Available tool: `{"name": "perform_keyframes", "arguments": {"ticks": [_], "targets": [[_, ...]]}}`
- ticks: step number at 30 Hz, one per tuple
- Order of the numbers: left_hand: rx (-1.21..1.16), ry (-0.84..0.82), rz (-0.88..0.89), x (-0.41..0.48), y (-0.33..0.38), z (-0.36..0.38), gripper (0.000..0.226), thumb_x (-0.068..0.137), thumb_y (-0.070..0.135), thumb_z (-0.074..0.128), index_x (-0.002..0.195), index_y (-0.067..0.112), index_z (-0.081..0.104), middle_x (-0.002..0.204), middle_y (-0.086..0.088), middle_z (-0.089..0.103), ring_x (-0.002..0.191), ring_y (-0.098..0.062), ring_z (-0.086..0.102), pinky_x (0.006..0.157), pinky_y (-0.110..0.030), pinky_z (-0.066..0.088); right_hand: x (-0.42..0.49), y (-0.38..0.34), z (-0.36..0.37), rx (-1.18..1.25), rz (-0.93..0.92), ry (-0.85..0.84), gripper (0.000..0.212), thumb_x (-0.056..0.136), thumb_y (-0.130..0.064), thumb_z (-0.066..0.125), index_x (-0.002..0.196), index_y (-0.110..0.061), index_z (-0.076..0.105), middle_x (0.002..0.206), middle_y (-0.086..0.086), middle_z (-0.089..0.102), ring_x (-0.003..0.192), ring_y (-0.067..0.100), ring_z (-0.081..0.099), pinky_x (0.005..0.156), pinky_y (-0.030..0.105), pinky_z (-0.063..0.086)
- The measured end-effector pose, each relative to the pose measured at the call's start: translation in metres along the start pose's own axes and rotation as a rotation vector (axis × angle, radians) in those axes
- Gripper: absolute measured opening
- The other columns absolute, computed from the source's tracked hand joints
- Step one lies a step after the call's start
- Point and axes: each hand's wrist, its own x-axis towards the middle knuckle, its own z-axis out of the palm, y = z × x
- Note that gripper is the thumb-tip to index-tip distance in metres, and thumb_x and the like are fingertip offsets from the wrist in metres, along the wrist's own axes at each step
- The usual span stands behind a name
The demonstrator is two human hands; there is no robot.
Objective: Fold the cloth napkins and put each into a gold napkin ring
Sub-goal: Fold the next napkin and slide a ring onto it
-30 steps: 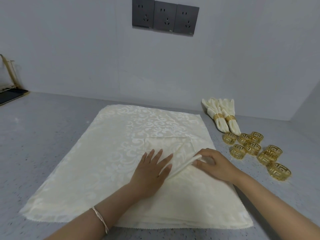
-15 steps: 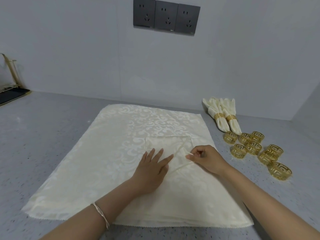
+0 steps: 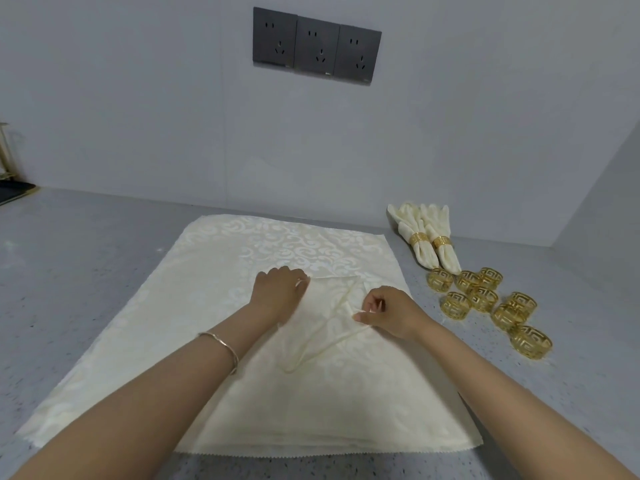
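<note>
Grey speckled countertop [image 3: 86,271] runs back to a pale wall with three dark sockets [image 3: 317,50] at the upper centre of the frame. A flat stack of cream napkins [image 3: 225,265] fills the middle, and on top of it lies the napkin being folded [image 3: 322,317].

The step in hand looks like the folding of a third napkin. Two ringed napkins [image 3: 427,237] already lie at the right by the wall, with the loose gold rings [image 3: 483,299] clustered just below them.

The left hand [image 3: 277,292] has its fingers curled and seems to pinch the napkin's upper left corner. The right hand [image 3: 391,311] pinches a rolled edge of it between thumb and fingers.

The napkin now makes a rough triangle. Its broad edge lies toward the wall and its point aims at the lower centre of the frame. The long axis runs from upper right to lower left, slightly slanted.

Next, I judge, the sides must be drawn in until the cloth is narrow enough for a ring. That calls for keeping the folds tight while one hand reaches right for a ring. The point would probably go into the ring first.
</note>
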Motion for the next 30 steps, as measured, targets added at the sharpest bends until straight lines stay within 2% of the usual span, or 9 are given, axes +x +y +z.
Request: {"name": "perform_keyframes", "arguments": {"ticks": [4,8,12,14,16,19,25,28,30], "targets": [[0.001,-0.039,-0.085,-0.016,0.005,-0.008,0.036,0.1,0.042,0.037,0.124,0.02,0.052,0.12,0.0,0.061,0.11,-0.022,0.057,0.09,-0.033,0.035,0.002,-0.006,-0.002,-0.176,0.131,0.029,0.042,0.08,-0.052,0.066,0.107,-0.022,0.054,0.113,-0.002,0.048,0.109,0.017,0.049,0.091,0.031,0.035],[0.045,-0.142,-0.057,-0.035,0.018,-0.012,0.051,0.093,0.045,0.052,0.127,0.011,0.04,0.116,-0.004,0.06,0.106,-0.023,0.059,0.075,-0.028,0.04,0.003,-0.008,0.001,-0.192,0.24,0.051,0.062,0.083,-0.058,0.059,0.128,-0.019,0.044,0.132,0.004,0.043,0.125,0.023,0.039,0.1,0.035,0.03],[0.012,-0.252,-0.011,-0.046,0.032,-0.011,0.076,0.087,0.052,0.058,0.136,0.004,0.025,0.111,-0.003,0.06,0.103,-0.021,0.06,0.072,-0.028,0.04,0.0,-0.007,0.01,-0.185,0.275,0.102,0.063,0.085,-0.059,0.055,0.132,-0.019,0.041,0.137,0.004,0.04,0.131,0.024,0.033,0.103,0.036,0.027],[0.098,-0.167,0.056,-0.046,0.035,-0.009,0.083,0.088,0.055,0.054,0.144,0.006,0.016,0.127,-0.006,0.052,0.117,-0.023,0.052,0.086,-0.031,0.04,-0.003,-0.007,0.017,-0.201,0.275,0.148,0.062,0.087,-0.058,0.053,0.133,-0.019,0.04,0.137,0.004,0.04,0.13,0.024,0.032,0.102,0.036,0.027],[0.152,-0.054,0.23,-0.043,0.036,-0.003,0.075,0.095,0.051,0.042,0.152,0.015,0.008,0.15,-0.008,0.027,0.139,-0.025,0.025,0.112,-0.037,0.021,-0.006,-0.005,0.025,-0.203,0.248,0.215,0.06,0.089,-0.055,0.052,0.134,-0.019,0.04,0.137,0.004,0.042,0.129,0.025,0.032,0.103,0.035,0.026],[0.086,-0.098,0.486,-0.036,0.037,0.008,0.054,0.104,0.037,0.021,0.154,0.022,0.006,0.161,0.005,-0.002,0.147,-0.015,-0.01,0.118,-0.037,-0.013,-0.009,-0.002,0.036,-0.209,0.19,0.303,0.056,0.091,-0.051,0.05,0.136,-0.019,0.038,0.136,0.001,0.044,0.125,0.023,0.035,0.103,0.032,0.024],[0.048,-0.208,0.486,-0.032,0.027,0.032,0.051,0.105,0.033,0.015,0.154,0.024,0.005,0.16,0.011,0.001,0.147,-0.008,-0.008,0.118,-0.034,-0.012,-0.015,-0.001,0.044,-0.191,0.002,0.457,0.039,0.093,-0.035,0.056,0.124,-0.014,0.049,0.124,0.0,0.051,0.115,0.021,0.044,0.099,0.026,0.024],[0.035,-0.21,0.49,-0.03,0.024,0.038,0.051,0.105,0.032,0.016,0.154,0.024,0.003,0.16,0.011,0.0,0.147,-0.009,-0.007,0.118,-0.033,-0.011,-0.029,-0.003,0.041,-0.206,-0.191,0.392,0.024,0.095,-0.022,0.053,0.116,-0.014,0.062,0.12,0.0,0.059,0.115,0.019,0.051,0.104,0.026,0.031],[0.017,-0.218,0.494,-0.03,0.024,0.038,0.052,0.105,0.032,0.017,0.154,0.024,0.002,0.16,0.011,-0.001,0.147,-0.009,-0.007,0.119,-0.033,-0.01,-0.048,-0.003,0.038,-0.157,-0.241,0.286,0.028,0.099,-0.024,0.046,0.122,-0.019,0.063,0.125,-0.004,0.06,0.119,0.013,0.051,0.108,0.026,0.033]]}}
